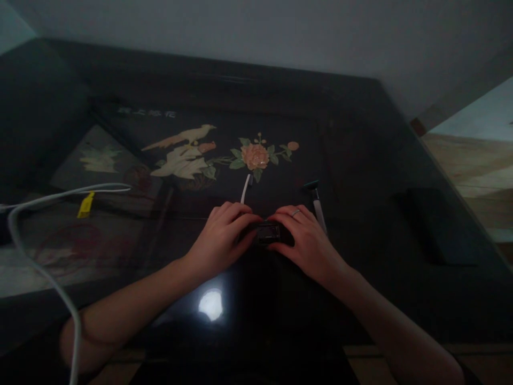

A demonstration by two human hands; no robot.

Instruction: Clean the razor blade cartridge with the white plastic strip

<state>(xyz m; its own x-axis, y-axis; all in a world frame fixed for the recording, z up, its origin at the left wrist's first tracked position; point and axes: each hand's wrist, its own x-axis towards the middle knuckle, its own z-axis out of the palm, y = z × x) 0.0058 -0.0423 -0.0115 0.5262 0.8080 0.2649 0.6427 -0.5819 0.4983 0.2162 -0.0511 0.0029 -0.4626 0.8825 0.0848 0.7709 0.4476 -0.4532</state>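
Note:
Over the dark glossy table, my left hand [224, 230] and my right hand [304, 235] grip a small black box-shaped object [268, 233] from opposite sides. Fingers and thumbs are closed on its two ends, so only its middle face shows; what exactly it is, I cannot make out. My right hand wears a ring. Just beyond my left fingers lies a white toothbrush [246, 188], its lower part hidden behind that hand. A razor [316, 206] with a dark head and pale handle lies beside my right hand, on its far right side.
The tabletop [360, 133] bears an inlaid bird-and-flower picture. A white cable [44, 272] with a yellow tag [85, 205] curves along the left, in front of my left forearm. At the right lies a flat black rectangular object [444, 227]. A pale wall [240, 27] rises behind the table.

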